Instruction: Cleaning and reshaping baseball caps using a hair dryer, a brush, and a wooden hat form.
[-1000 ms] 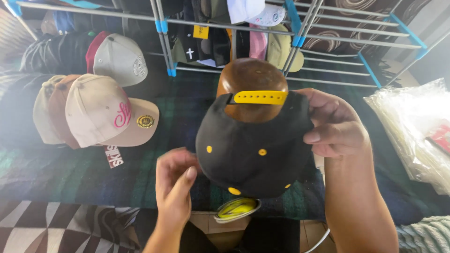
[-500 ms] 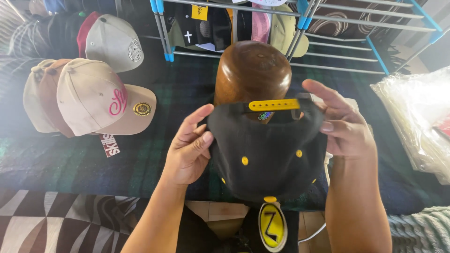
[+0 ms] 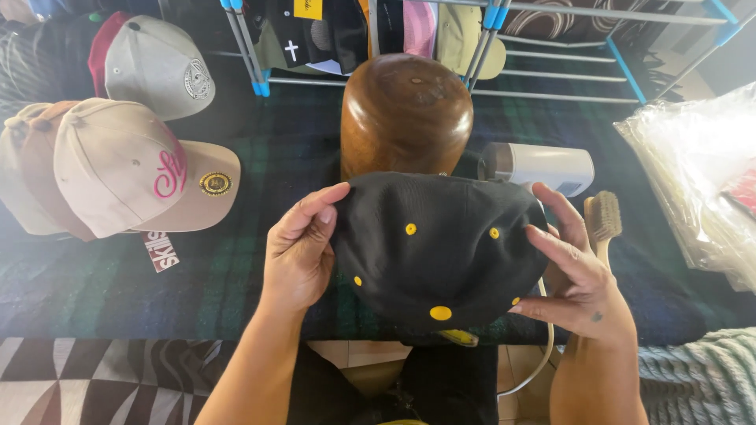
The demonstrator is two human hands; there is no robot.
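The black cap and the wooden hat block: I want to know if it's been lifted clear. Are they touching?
Cannot tell. In the head view the black cap, held by both hands, overlaps the wooden hat block; no gap or contact shows.

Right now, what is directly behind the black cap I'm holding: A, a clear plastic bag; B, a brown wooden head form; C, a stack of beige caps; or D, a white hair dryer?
B: the brown wooden head form rises just behind the black cap, which the left hand and right hand hold by its sides.
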